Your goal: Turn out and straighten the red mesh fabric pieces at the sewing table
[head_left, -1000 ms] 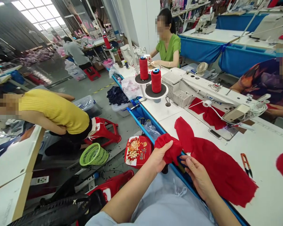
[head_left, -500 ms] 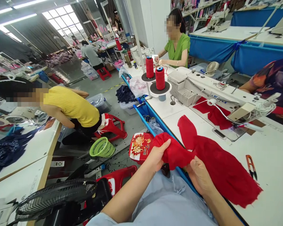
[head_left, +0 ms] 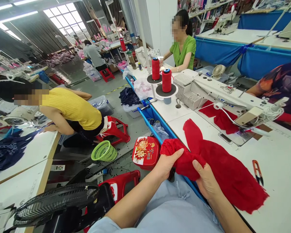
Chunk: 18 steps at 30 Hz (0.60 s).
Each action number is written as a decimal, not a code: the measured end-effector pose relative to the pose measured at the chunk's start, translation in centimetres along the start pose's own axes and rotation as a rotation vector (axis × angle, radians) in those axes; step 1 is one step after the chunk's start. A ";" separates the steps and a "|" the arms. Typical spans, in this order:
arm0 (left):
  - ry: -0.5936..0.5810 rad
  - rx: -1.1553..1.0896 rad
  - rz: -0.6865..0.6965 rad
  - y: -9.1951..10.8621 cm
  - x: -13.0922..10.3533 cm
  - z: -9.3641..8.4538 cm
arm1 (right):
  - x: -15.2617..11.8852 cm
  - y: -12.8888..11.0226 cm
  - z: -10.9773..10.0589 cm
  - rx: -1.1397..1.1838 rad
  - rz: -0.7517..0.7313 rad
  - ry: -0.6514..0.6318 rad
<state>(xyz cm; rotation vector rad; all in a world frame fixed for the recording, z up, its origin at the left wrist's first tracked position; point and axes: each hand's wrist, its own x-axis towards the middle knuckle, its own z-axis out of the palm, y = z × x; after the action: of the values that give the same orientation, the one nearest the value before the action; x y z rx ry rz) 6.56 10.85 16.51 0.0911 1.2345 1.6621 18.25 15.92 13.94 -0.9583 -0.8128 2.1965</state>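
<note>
Red fabric (head_left: 184, 160) is bunched between my two hands over the table's front edge. My left hand (head_left: 171, 163) is closed on its left part, thumb on top. My right hand (head_left: 206, 178) grips the right end, with the thumb lying on the cloth and the other fingers hidden beneath. More red cloth (head_left: 230, 174) is spread on the white tabletop beside my right hand; whether it joins the held part I cannot tell. Orange-handled thread snips (head_left: 257, 172) lie to the right of that cloth.
A sewing machine (head_left: 218, 90) with red cloth under it stands behind, near two red thread spools (head_left: 166, 81). A blue cloth trough (head_left: 155, 121) lines the table edge. Below are a red tin (head_left: 145, 152), a green basket (head_left: 104, 151) and a black fan (head_left: 55, 204). Co-workers sit nearby.
My hands have shifted slightly on the fabric, and it is bunched up more. My right thumb now lies across the top of it. The spread cloth stays in place.
</note>
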 end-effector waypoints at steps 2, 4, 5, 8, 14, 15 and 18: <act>-0.031 0.000 0.014 -0.1 -0.1 0.2 | 0.1 -0.1 0.1 -0.004 -0.051 0.080; -0.032 -0.014 -0.009 -0.3 0.1 0.2 | 0.1 0.0 0.2 -0.004 -0.085 0.101; -0.022 -0.026 -0.033 -0.3 0.2 0.2 | 0.1 0.1 0.2 -0.004 -0.089 0.092; 0.014 -0.061 -0.120 -0.5 0.7 0.1 | 0.0 0.4 0.2 -0.018 -0.088 0.063; 0.076 -0.084 -0.131 -0.2 2.1 -0.1 | 0.1 0.2 0.1 -0.037 -0.074 0.029; 0.088 -0.090 -0.118 0.0 2.2 -0.2 | 0.1 0.2 0.0 -0.034 -0.061 0.017; 0.033 -0.092 -0.141 0.3 2.2 -0.4 | 0.3 0.4 -0.3 -0.063 -0.065 -0.006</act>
<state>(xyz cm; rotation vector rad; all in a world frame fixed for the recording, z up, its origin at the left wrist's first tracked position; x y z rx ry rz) 5.07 12.27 15.53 -0.0793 1.1603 1.6002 18.25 15.99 13.35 -0.9432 -0.9087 2.1306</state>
